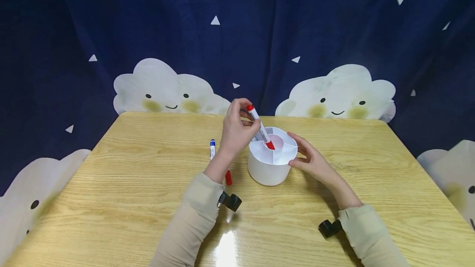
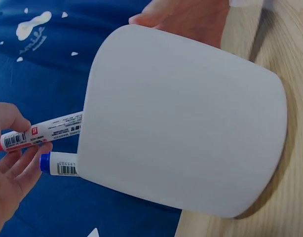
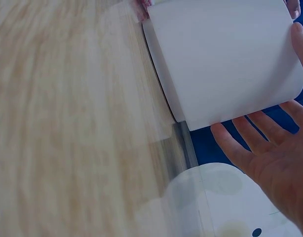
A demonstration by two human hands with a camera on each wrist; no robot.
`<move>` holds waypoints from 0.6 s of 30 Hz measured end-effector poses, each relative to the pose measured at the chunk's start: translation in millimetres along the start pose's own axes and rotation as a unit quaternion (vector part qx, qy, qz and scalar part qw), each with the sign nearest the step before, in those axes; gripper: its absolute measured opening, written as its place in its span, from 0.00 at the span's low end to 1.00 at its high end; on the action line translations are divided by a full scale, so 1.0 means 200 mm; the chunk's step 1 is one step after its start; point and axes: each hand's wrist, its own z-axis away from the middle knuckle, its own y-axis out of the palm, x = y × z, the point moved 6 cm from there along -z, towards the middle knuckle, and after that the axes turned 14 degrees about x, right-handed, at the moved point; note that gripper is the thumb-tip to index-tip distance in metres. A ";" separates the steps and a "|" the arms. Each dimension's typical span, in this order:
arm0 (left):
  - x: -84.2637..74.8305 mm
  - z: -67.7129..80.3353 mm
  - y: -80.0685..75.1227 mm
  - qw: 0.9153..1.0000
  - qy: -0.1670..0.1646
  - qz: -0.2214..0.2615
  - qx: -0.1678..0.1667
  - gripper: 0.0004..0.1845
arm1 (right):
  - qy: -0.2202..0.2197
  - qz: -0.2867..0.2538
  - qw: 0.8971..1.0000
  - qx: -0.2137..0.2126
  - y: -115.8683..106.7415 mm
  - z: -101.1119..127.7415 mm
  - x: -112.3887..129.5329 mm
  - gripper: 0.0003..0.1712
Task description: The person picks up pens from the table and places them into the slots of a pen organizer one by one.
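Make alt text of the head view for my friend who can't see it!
A person's left hand holds a red-ended marker tilted at the middle compartment of a white holder, whose side the right hand holds. A blue-ended marker lies on the wooden table; smiling clouds decorate a dark blue curtain.

The marker you hold is white with red ends, your holder plain white. Your sleeves are beige, the tabletop yellowish wood grain. The curtain is navy, patterned with white triangles and smiling, yellow-cheeked white clouds.
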 end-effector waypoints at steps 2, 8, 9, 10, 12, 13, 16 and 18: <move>0.01 0.00 0.01 1.000 0.000 -0.007 0.014 0.21 | 0.000 0.001 1.000 0.000 0.00 0.00 0.00 0.43; 0.03 0.01 0.06 0.998 -0.007 -0.028 0.062 0.22 | -0.007 0.001 1.000 -0.001 0.00 0.00 0.00 0.43; 0.03 0.01 0.07 0.997 -0.006 -0.033 0.067 0.22 | -0.007 0.001 1.000 -0.001 0.00 0.00 0.00 0.43; 0.03 0.01 0.07 0.997 -0.004 -0.038 0.072 0.22 | -0.009 0.001 1.000 -0.001 0.00 0.00 0.00 0.43; 0.03 0.02 0.08 0.996 0.001 -0.048 0.080 0.21 | -0.010 0.000 1.000 0.000 0.00 0.00 0.00 0.43; 0.04 0.02 0.08 0.995 0.003 -0.053 0.084 0.21 | -0.010 0.000 1.000 0.001 0.00 0.00 0.00 0.43; 0.04 0.02 0.10 0.993 0.000 -0.071 0.099 0.20 | -0.010 0.000 1.000 0.002 0.00 0.00 0.00 0.42; 0.04 0.02 0.10 0.991 -0.006 -0.079 0.109 0.19 | -0.011 0.000 1.000 0.003 0.00 0.00 0.00 0.42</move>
